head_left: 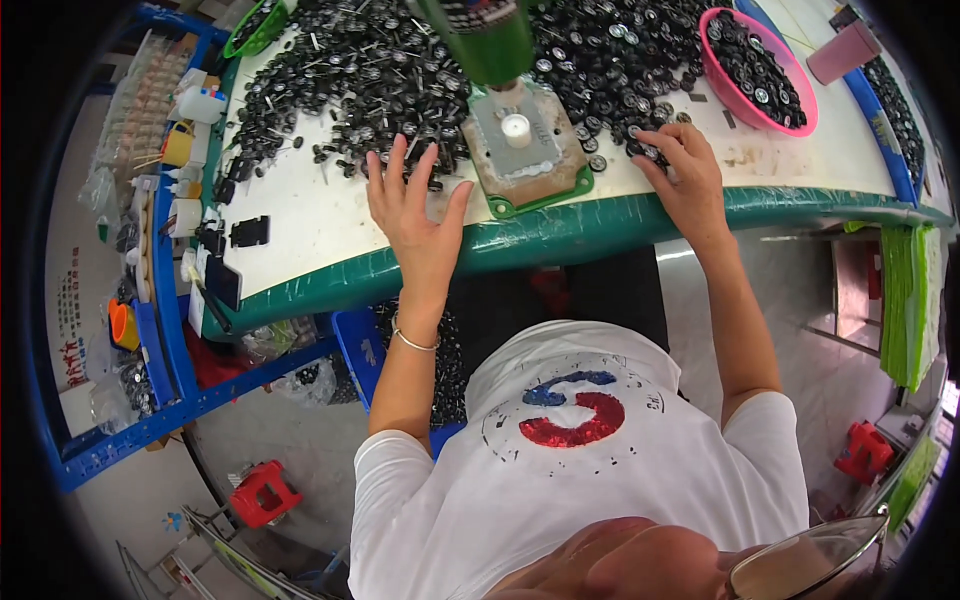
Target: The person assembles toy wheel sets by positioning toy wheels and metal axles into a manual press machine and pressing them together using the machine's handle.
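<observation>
L hand (412,205) grip spread wide over small black wheels (330,80); R hand (680,170) grip pinching one.

Glossy black plastic wheels (370,70) cover the matt white tabletop (310,215).

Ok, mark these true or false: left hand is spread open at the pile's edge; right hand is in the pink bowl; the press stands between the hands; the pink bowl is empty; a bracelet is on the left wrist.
1. The left hand is spread open at the edge of the pile: true.
2. The right hand is in the pink bowl: false, it rests on the table, fingers curled over small black parts.
3. The press stands between the hands: true.
4. The pink bowl is empty: false, it holds black parts.
5. A bracelet is on the left wrist: true.
</observation>
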`<action>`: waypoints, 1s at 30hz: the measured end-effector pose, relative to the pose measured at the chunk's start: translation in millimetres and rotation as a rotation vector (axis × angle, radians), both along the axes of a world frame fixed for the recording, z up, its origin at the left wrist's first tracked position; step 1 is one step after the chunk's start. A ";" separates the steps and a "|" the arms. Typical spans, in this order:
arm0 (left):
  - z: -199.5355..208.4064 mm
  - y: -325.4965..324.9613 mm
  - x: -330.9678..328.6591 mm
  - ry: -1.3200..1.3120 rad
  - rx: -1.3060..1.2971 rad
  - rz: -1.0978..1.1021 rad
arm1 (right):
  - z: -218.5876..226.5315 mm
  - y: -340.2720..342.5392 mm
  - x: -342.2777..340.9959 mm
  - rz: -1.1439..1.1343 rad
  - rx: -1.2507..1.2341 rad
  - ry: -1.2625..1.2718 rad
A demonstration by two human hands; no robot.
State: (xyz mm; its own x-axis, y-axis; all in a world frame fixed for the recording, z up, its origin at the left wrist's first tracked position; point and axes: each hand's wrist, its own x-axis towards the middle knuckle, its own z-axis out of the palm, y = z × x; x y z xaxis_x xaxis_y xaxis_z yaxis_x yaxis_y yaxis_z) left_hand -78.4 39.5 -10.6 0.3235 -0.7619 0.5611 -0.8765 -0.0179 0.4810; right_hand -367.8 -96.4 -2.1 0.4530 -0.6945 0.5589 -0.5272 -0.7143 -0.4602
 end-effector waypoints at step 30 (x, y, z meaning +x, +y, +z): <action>7.2 -178.5 46.3 0.395 -0.078 -0.728 | -5.9 0.1 5.5 -0.023 0.020 -0.088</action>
State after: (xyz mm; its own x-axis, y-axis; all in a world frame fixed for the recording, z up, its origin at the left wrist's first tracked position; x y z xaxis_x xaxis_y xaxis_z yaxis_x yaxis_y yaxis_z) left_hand -32.1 -139.0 -3.4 -0.0510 -0.8202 0.5698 -0.4223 0.5347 0.7320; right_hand -362.3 -96.3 -8.1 0.3867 -0.7153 0.5821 -0.4999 -0.6930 -0.5195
